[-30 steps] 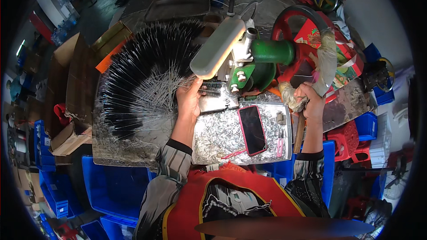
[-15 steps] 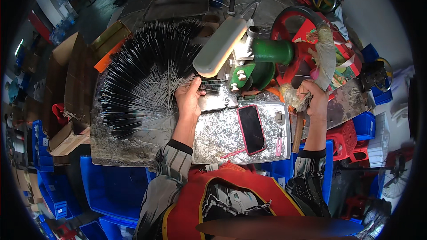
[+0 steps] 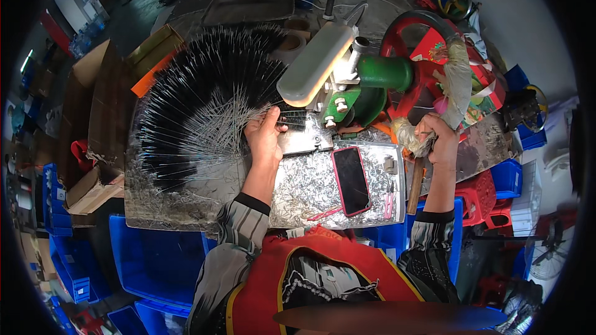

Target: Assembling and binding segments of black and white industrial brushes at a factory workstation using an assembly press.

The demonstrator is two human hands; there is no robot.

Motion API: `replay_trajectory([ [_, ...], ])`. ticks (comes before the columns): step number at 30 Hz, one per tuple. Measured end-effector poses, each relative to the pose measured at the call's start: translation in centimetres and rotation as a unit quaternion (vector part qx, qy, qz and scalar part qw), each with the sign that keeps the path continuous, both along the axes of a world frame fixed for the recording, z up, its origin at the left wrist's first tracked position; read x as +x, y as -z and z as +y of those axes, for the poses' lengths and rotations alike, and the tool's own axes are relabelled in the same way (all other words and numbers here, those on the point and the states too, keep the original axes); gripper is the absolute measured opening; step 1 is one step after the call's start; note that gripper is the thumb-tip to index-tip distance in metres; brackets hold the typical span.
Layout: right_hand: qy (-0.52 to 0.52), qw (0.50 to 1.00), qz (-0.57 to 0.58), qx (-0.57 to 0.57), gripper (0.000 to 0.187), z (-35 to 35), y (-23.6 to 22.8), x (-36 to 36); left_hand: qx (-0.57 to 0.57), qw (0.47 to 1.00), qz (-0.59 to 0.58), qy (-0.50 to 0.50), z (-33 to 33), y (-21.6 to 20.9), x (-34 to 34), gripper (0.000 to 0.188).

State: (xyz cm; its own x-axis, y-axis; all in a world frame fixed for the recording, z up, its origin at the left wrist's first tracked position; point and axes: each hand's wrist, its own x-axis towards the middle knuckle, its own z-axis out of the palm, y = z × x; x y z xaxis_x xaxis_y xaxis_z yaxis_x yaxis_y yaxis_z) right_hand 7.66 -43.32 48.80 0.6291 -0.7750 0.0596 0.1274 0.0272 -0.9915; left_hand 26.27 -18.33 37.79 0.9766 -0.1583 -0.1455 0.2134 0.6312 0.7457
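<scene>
My left hand (image 3: 265, 139) pinches several thin metal wires (image 3: 239, 115), with thumb and forefinger closed on them at the edge of a flat metal plate (image 3: 304, 141) on the bench press. Dark, comb-like wire ends (image 3: 293, 119) lie past the fingertips, under the press lamp (image 3: 316, 65). To the left spreads a big fan-shaped pile of thin wires with black parts (image 3: 180, 96). My right hand (image 3: 437, 138) is wrapped round the plastic-covered handle (image 3: 415, 138) low on the red handwheel (image 3: 406, 102) of the green press (image 3: 385, 73).
A phone in a pink case (image 3: 351, 181) and a small pink-handled tool (image 3: 388, 203) lie on a tray strewn with metal scraps (image 3: 298, 201). A wooden handle (image 3: 416, 187) hangs below my right hand. Cardboard boxes (image 3: 99, 124) stand left; blue bins (image 3: 155, 260) sit below the bench.
The lamp and upper press appear slightly further right in the picture. Both hands keep nearly the same places and the same holds.
</scene>
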Motion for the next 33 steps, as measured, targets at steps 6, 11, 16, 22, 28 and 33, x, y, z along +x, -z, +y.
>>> replay_trajectory([
  [6,-0.004,1.000,-0.015,0.004,0.014,-0.4,0.5,-0.2,-0.010,1.000,-0.005,0.002,-0.1,-0.6,-0.3,0.006],
  [11,0.011,1.000,-0.003,-0.007,0.023,1.6,-0.8,0.4,-0.008,1.000,-0.001,-0.016,-0.2,-0.2,-0.2,0.004],
  [16,0.034,0.999,0.006,-0.006,0.024,1.9,-1.3,0.5,-0.007,1.000,0.010,-0.021,-0.3,-0.5,-0.3,0.005],
  [22,0.015,1.000,0.003,-0.019,0.024,1.3,-0.6,0.3,-0.009,1.000,0.007,-0.017,-0.3,-0.1,-0.2,0.005],
  [28,0.001,1.000,0.007,-0.017,0.023,1.2,-0.5,0.2,-0.030,0.999,0.006,-0.013,0.1,-0.5,-0.4,0.005],
  [33,0.001,1.000,0.016,-0.020,0.023,1.3,-0.6,0.1,0.004,1.000,0.014,-0.008,-0.1,-0.3,-0.2,0.005],
])
